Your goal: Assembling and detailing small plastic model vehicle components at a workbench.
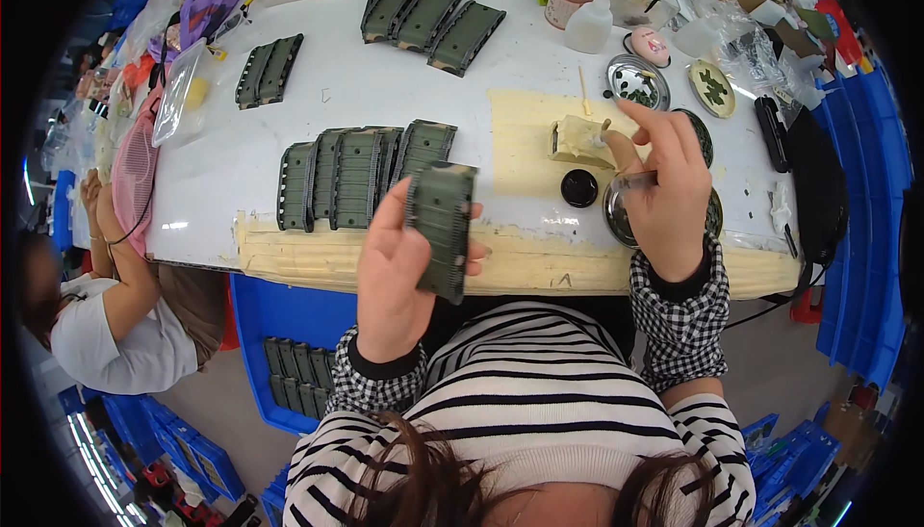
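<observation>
My left hand (397, 262) is closed around a dark green, ribbed plastic part (445, 224) shaped like a curved magazine, held upright above the table's front edge. My right hand (664, 180) is half curled around a thin metal strip-like tool (636, 180), whose ends I cannot make out. Its thumb is beside a small block wrapped in cream tape (577, 140); whether they touch is unclear. Next to the block sits a round black cap or dish (579, 187). Several similar green parts (351, 176) stand side by side left of my left hand.
More green parts (428, 22) lie at the back, one (269, 72) at left. Right are a metal dish of dark bits (637, 82), a cream lid with green pieces (711, 89) and a squeeze bottle (590, 25). A blue bin (258, 334) sits below; another person (125, 334) is at left.
</observation>
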`<state>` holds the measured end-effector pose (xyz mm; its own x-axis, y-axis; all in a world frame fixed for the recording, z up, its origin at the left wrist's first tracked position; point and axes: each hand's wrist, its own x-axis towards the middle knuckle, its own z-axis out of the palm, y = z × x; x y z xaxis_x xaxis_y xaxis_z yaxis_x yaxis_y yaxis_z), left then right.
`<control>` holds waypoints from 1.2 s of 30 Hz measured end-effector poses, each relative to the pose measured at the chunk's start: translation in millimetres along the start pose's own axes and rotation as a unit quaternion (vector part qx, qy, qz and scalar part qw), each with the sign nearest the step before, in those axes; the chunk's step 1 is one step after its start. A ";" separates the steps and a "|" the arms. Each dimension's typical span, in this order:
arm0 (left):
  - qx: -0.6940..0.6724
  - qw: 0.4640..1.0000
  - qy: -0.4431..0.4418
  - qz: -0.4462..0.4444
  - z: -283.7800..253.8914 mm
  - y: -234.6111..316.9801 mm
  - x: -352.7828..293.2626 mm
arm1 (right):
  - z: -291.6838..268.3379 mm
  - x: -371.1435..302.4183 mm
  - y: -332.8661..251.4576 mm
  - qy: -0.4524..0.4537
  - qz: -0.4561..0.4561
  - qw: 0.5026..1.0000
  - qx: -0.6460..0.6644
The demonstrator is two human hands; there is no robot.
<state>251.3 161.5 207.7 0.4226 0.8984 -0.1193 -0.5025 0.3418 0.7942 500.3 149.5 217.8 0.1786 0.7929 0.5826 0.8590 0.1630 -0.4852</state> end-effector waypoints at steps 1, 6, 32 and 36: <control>0.058 0.997 0.011 0.050 -4.5 6.0 -1.9 | -3.6 0.1 -3.0 0.021 -0.006 1.000 -0.011; 0.270 0.896 0.262 0.236 -38.2 46.3 1.2 | -36.3 -12.0 -11.2 0.124 -0.032 0.991 -0.029; 0.895 0.427 0.092 0.086 -167.7 164.2 198.3 | -67.7 -33.4 2.7 0.132 0.090 0.970 0.182; 0.872 0.376 0.054 0.309 -165.9 146.0 202.7 | -84.5 -46.0 13.5 -0.018 0.210 0.960 0.182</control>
<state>138.5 439.3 200.6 0.5504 0.6964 0.4605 0.8192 -0.5569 -0.1369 544.2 65.6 239.5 0.4515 0.8518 0.2656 0.4888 0.0130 -0.8723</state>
